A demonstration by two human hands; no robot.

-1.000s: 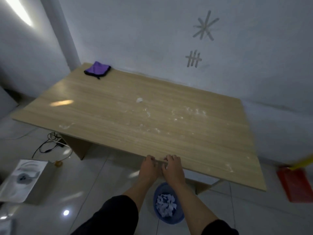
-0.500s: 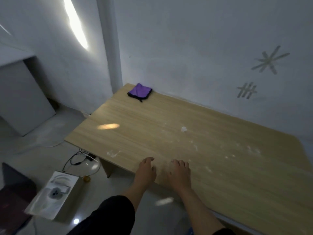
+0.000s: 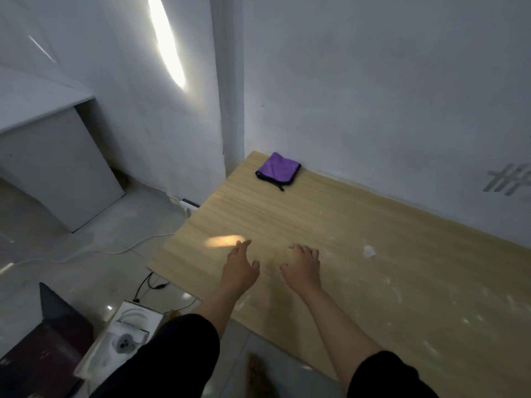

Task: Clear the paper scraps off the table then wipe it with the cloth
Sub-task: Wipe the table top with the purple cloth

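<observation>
Both hands are over the table (image 3: 330, 225), centre frame. Left hand (image 3: 240, 265): fingers loose, forefinger stretched, holding nothing. Right hand (image 3: 303, 264): fingers slack and spread, also empty. I cannot tell whether either touches the wood.

Purple cloth (image 3: 277, 170): folded near-square at the far corner, upper centre of frame. It lies well apart from both hands, straight up-frame between them, and neither is clearly nearer.

One white paper scrap (image 3: 369, 251) lies near the right hand, on its right side, with fainter flecks toward lower right. I judge the scrap goes first, right hand, then the cloth.
</observation>
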